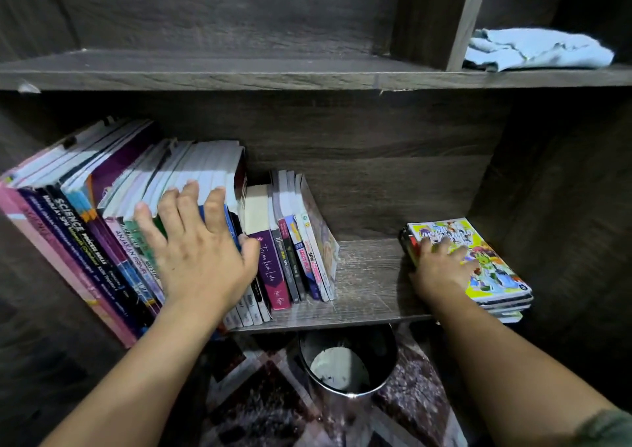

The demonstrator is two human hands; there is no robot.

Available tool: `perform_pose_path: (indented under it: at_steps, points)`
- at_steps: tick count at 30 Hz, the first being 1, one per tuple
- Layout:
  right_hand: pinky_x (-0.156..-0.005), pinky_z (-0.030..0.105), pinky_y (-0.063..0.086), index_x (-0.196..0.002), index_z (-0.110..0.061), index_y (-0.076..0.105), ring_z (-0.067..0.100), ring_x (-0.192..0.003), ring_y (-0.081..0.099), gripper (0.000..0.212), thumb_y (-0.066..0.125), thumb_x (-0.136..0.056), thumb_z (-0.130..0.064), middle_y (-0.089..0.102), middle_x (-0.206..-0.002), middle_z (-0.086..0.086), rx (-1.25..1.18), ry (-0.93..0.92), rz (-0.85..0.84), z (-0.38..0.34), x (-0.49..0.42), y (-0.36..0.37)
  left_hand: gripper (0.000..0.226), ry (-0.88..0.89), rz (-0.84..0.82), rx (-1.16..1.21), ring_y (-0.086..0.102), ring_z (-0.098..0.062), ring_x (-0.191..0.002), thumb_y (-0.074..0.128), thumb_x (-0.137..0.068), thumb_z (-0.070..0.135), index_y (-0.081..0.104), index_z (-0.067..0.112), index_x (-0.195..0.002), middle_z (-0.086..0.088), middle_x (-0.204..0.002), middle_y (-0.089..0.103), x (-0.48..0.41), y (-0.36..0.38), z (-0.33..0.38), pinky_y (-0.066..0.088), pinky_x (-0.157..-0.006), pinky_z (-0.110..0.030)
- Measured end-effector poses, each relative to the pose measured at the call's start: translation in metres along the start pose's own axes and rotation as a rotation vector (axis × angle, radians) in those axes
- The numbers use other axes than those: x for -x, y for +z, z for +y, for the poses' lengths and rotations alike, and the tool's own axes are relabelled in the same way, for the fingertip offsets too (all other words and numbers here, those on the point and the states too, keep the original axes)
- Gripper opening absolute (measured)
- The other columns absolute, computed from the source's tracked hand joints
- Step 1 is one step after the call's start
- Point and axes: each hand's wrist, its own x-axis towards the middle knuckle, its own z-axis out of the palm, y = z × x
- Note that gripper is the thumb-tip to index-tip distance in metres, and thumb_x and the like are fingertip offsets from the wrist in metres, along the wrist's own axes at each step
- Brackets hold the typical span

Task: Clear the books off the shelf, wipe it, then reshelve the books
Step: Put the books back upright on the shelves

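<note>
Forearms: bare, nearest, reached well apart.
Left hand [201,251]: fingers spread straight, pressed on upright books [113,186], paper spines outward.
Right hand [441,268]: laid over comic stack [492,268]; grip could not be told.
Relation: glossy stack lay flat at right end of grainy dark shelf [369,275], long axis front-to-back, right hand nearer.
Cloth [537,49]: crumpled, pale blue, one level up.
</note>
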Motion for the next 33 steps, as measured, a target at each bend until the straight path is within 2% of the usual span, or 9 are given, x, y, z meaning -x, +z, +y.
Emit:
perform_pose_path:
  at_steps: [7, 11, 13, 18, 22, 26, 30, 33]
  points:
    - [-0.109, 0.058, 0.026, -0.152, -0.017, 0.016, 0.050, -0.139, 0.019, 0.055, 0.035, -0.103, -0.034, 0.020, -0.156, 0.018, -0.108, 0.067, -0.117, 0.009, -0.003, 0.002, 0.071, -0.003, 0.037, 0.066, 0.030, -0.041, -0.129, 0.046, -0.071, 0.043, 0.042, 0.003, -0.129, -0.025, -0.135, 0.038, 0.000, 0.003, -0.001, 0.007, -0.111, -0.062]
    - [-0.110, 0.060, 0.023, -0.153, -0.011, 0.008, 0.055, -0.139, 0.012, 0.053, 0.024, -0.103, -0.016, 0.010, -0.158, 0.024, -0.090, 0.063, -0.154, 0.003, -0.003, -0.002, 0.071, 0.004, 0.041, 0.085, 0.029, -0.041, -0.130, 0.047, -0.070, 0.044, 0.040, 0.004, -0.129, -0.024, -0.135, 0.038, 0.001, 0.002, -0.002, 0.006, -0.111, -0.062]
    - [-0.110, 0.060, 0.023, -0.153, -0.008, 0.006, 0.057, -0.138, 0.014, 0.053, 0.022, -0.103, -0.012, 0.010, -0.157, 0.025, -0.078, 0.070, -0.147, -0.001, -0.001, -0.004, 0.071, 0.019, 0.043, 0.087, 0.030, -0.040, -0.130, 0.048, -0.070, 0.044, 0.039, 0.005, -0.129, -0.024, -0.135, 0.038, 0.000, 0.003, -0.003, 0.006, -0.111, -0.060]
    - [-0.104, 0.052, 0.039, -0.147, -0.005, 0.022, 0.046, -0.128, 0.043, 0.046, 0.022, -0.101, -0.010, 0.038, -0.145, 0.024, 0.048, 0.012, 0.105, -0.010, 0.002, -0.010, 0.071, 0.037, 0.062, 0.096, 0.031, -0.039, -0.130, 0.050, -0.069, 0.044, 0.038, 0.007, -0.129, -0.024, -0.135, 0.039, 0.000, 0.005, -0.006, 0.005, -0.111, -0.057]
    - [-0.098, 0.051, 0.042, -0.151, -0.007, 0.015, 0.042, -0.127, 0.045, 0.051, 0.025, -0.101, -0.010, 0.042, -0.142, 0.020, 0.115, -0.026, 0.153, -0.006, -0.007, -0.007, 0.072, 0.048, 0.059, 0.091, 0.032, -0.040, -0.129, 0.050, -0.069, 0.044, 0.039, 0.007, -0.130, -0.024, -0.135, 0.040, 0.000, 0.005, -0.007, 0.007, -0.111, -0.057]
    - [-0.093, 0.047, 0.048, -0.149, -0.003, 0.018, 0.043, -0.122, 0.050, 0.050, 0.029, -0.100, -0.006, 0.039, -0.144, 0.022, 0.034, -0.023, 0.128, -0.007, -0.009, -0.010, 0.070, 0.046, 0.036, 0.045, 0.032, -0.039, -0.130, 0.049, -0.072, 0.045, 0.036, 0.009, -0.131, -0.023, -0.136, 0.040, -0.001, 0.005, -0.006, 0.007, -0.111, -0.057]
    - [-0.083, 0.044, 0.052, -0.135, 0.002, 0.035, 0.041, -0.109, 0.061, 0.039, 0.034, -0.097, -0.005, 0.050, -0.134, 0.022, -0.085, -0.007, 0.299, -0.022, 0.009, -0.038, 0.070, 0.028, 0.004, -0.010, 0.029, -0.037, -0.133, 0.046, -0.074, 0.048, 0.031, 0.011, -0.132, -0.021, -0.139, 0.037, -0.002, 0.005, -0.004, 0.003, -0.112, -0.056]
    - [-0.079, 0.042, 0.051, -0.132, -0.001, 0.038, 0.037, -0.103, 0.064, 0.035, 0.034, -0.097, -0.003, 0.054, -0.128, 0.017, -0.275, -0.052, 0.381, -0.033, 0.034, -0.072, 0.070, 0.015, -0.013, -0.024, 0.026, -0.038, -0.133, 0.047, -0.074, 0.048, 0.031, 0.011, -0.132, -0.021, -0.140, 0.035, -0.002, 0.004, -0.002, -0.001, -0.112, -0.055]
